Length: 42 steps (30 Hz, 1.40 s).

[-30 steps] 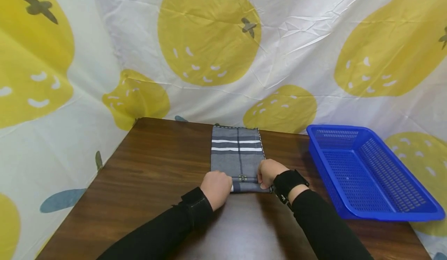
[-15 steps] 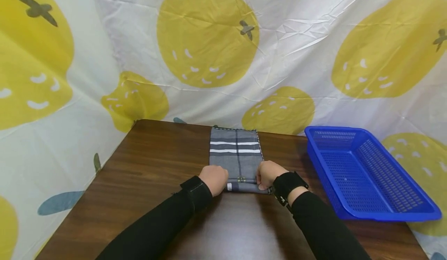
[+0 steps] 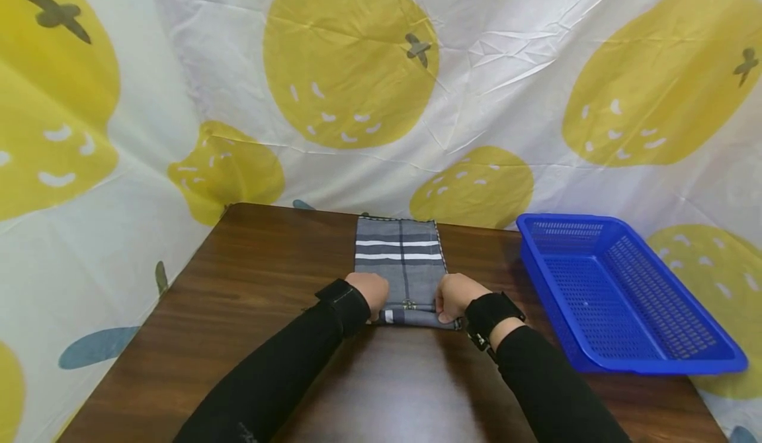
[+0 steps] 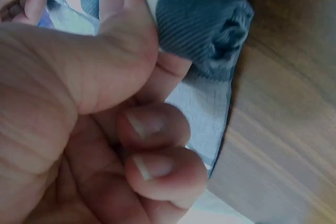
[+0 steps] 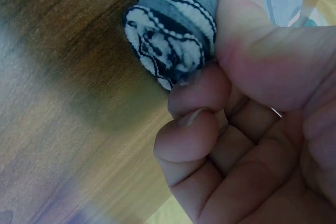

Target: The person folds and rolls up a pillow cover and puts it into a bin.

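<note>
Cloth (image 3: pixel 400 270) | left fingers (image 4: pixel 163 124) curled, gripping rolled edge (image 3: pixel 413 318) | right fingers (image 5: pixel 199 94) likewise

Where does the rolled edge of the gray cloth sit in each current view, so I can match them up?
Head: the rolled edge is in the lower middle, slightly right of centre.
Left wrist: along the top, pinched by the left hand.
Right wrist: top middle, pinched by the right hand.
Shared landmark: the brown wooden table, at right in the left wrist view, left in the right.
</note>
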Motion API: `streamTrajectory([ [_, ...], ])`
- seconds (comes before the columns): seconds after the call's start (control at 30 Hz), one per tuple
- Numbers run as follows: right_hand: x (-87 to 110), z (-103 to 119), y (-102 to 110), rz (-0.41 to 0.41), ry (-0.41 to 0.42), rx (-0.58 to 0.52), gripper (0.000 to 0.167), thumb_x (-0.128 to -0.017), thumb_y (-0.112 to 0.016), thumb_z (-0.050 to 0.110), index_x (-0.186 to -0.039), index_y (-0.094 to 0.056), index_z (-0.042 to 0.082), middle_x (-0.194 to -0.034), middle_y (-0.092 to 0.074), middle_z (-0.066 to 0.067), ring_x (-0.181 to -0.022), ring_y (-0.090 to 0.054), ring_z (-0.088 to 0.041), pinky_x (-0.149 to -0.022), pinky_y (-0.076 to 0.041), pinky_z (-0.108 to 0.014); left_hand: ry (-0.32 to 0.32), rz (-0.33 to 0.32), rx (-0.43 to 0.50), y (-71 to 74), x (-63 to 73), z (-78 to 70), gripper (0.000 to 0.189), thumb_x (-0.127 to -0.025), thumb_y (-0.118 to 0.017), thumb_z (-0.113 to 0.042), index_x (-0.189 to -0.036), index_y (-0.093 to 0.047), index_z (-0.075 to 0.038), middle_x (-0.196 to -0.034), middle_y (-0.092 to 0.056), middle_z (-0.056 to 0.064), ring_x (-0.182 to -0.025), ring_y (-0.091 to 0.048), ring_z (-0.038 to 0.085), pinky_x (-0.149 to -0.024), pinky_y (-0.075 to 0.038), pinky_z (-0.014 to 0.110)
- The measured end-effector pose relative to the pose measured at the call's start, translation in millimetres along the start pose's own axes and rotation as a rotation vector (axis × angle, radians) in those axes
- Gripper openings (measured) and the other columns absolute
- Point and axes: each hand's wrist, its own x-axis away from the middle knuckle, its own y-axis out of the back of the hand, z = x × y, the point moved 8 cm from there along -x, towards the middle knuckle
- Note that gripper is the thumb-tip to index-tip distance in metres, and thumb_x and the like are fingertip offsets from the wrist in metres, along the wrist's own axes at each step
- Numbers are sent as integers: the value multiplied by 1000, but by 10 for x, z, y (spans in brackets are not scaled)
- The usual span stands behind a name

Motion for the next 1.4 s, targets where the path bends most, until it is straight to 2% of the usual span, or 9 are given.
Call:
streamTrajectory([
  [0.2,25,8,-7,0,6,-21,17,-79,-91,10,-77,-74,14,-76,-70,5,-73,-59,-11,-75,-55,-29,-3,118,15,-39,-71,38,37,-79,-91,-15,-63,-59,-19,-73,-59,-6,-70,-52,12,-74,-60,40],
  [0.47,87,24,10,-97,9,-68,24,-77,-93,6,-73,-70,15,-72,-66,3,-71,-59,-14,-73,-54,-36,-9,137,12,-17,-80,58,39,-78,-92,-17,-60,-57,-19,-72,-59,-4,-71,-52,14,-77,-59,39],
  [0.63,196,103,8,-246,40,-35,28,-74,-91,2,-70,-66,15,-69,-65,2,-67,-61,-17,-67,-54,-40,2,163,35,-6,-57,65,32,-80,-92,-16,-64,-64,-17,-79,-67,-3,-76,-57,16,-86,-60,41],
  [0.77,364,211,-7,-418,70,42,27,-74,-86,0,-67,-64,14,-68,-68,-2,-64,-66,-23,-62,-56,-44,-2,172,46,-52,-103,82,28,-80,-93,-18,-67,-68,-16,-82,-70,-3,-80,-62,17,-87,-60,42],
  [0.87,511,311,-53,-566,97,165,24,-79,-84,2,-66,-66,13,-70,-70,-4,-67,-70,-26,-63,-58,-44,-6,172,51,-97,-148,91,27,-80,-93,-19,-69,-69,-17,-83,-71,-3,-81,-63,17,-87,-60,42],
  [1.0,677,453,-136,-696,156,344,17,-81,-85,8,-70,-71,11,-72,-69,-4,-71,-67,-24,-70,-58,-38,-4,168,42,-64,-120,82,28,-80,-93,-19,-69,-68,-16,-87,-73,-2,-84,-64,17,-89,-60,41],
  [1.07,721,492,-152,-720,176,378,17,-76,-88,11,-71,-72,11,-72,-69,-4,-71,-63,-23,-71,-56,-36,0,172,36,-17,-72,68,27,-81,-92,-18,-70,-68,-15,-90,-74,-1,-87,-65,18,-91,-60,41],
  [1.23,714,472,-114,-735,181,334,22,-67,-94,13,-69,-72,12,-70,-69,-2,-72,-63,-22,-71,-55,-36,12,174,52,120,73,25,25,-83,-91,-15,-72,-69,-12,-91,-74,1,-88,-64,18,-93,-59,41],
  [1.4,646,456,-85,-708,216,374,20,-70,-91,9,-66,-71,12,-69,-70,-1,-72,-64,-24,-72,-55,-37,15,147,32,166,117,9,32,-82,-91,-16,-66,-64,-13,-78,-64,-1,-76,-55,16,-85,-59,39],
])
